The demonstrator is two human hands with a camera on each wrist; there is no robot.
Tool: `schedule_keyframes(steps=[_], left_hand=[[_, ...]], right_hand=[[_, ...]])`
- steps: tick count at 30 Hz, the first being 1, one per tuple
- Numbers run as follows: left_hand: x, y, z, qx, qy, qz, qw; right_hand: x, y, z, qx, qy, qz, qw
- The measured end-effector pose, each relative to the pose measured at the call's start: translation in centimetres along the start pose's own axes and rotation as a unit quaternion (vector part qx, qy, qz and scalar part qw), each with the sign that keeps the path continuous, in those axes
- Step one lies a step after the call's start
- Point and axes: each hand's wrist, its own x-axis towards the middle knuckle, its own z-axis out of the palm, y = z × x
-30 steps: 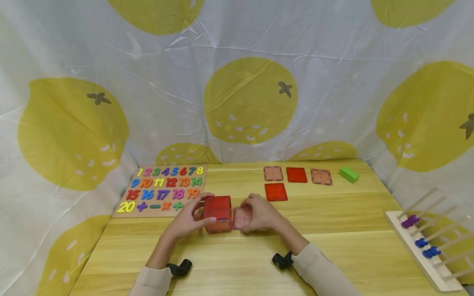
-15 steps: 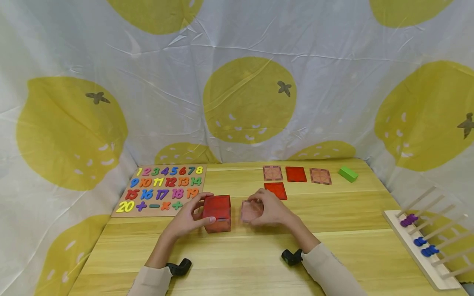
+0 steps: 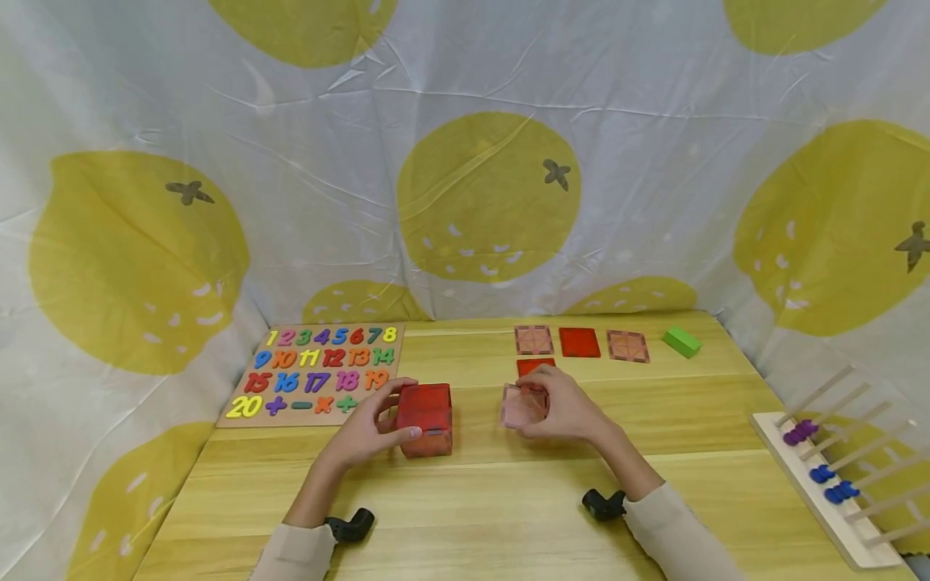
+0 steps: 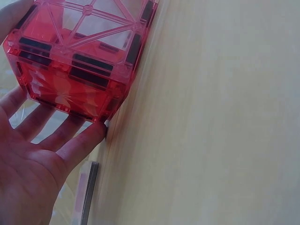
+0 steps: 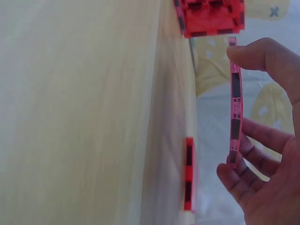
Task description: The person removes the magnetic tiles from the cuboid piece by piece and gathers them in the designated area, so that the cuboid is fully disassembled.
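Observation:
A red box of magnetic tiles (image 3: 425,403) sits on the table with my left hand (image 3: 372,426) gripping it, thumb at the front and fingers round the far side. Its clear pink face and red walls show in the left wrist view. My right hand (image 3: 574,410) pinches a square pink magnetic tile (image 3: 519,407) by opposite edges. Seen edge-on in the right wrist view, that tile (image 5: 236,108) spans thumb to fingertips, raised off the table. Just behind the right hand lies a red tile (image 3: 536,367), partly covered by it.
Farther back is a row of a pink tile (image 3: 534,340), a red tile (image 3: 580,342) and another pink tile (image 3: 628,345). A green block (image 3: 681,341) lies right of them. The number board (image 3: 311,353) is at left, a pegged counting stand (image 3: 817,484) at right.
My right hand has lifted the pink tile from beside the box and carried it to the right, partly covering the red tile behind. The left hand and box have stayed put.

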Motion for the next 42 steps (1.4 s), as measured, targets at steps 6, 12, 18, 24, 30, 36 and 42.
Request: schedule_keyframes(steps=[6, 12, 18, 24, 30, 36, 42], left_hand=[[-0.1, 0.0, -0.1, 0.002, -0.001, 0.000, 1.0000], [-0.2, 0.1, -0.1, 0.004, -0.001, -0.004, 1.0000], [-0.2, 0.2, -0.1, 0.004, 0.001, -0.006, 1.0000], [-0.2, 0.1, -0.1, 0.009, 0.002, -0.007, 0.9999], [-0.2, 0.1, -0.1, 0.004, 0.001, -0.008, 1.0000], [-0.2, 0.2, 0.0, 0.004, -0.001, -0.008, 1.0000], [-0.2, 0.3, 0.0, 0.004, 0.000, -0.009, 1.0000]], right_hand=[[-1.1, 1.5, -1.9, -0.014, 0.015, 0.002, 0.9998], [-2.1, 3.4, -3.6, -0.027, 0.029, 0.015, 0.9991], [-2.8, 5.1, -4.9, -0.034, 0.039, 0.033, 0.9981], [-3.1, 7.1, -5.5, -0.050, 0.045, 0.061, 0.9959], [-2.9, 8.8, -5.8, -0.056, 0.033, 0.064, 0.9958], [-2.6, 9.5, -6.0, -0.076, 0.016, 0.066, 0.9948], [-2.4, 9.6, -6.1, -0.082, 0.004, 0.057, 0.9950]])
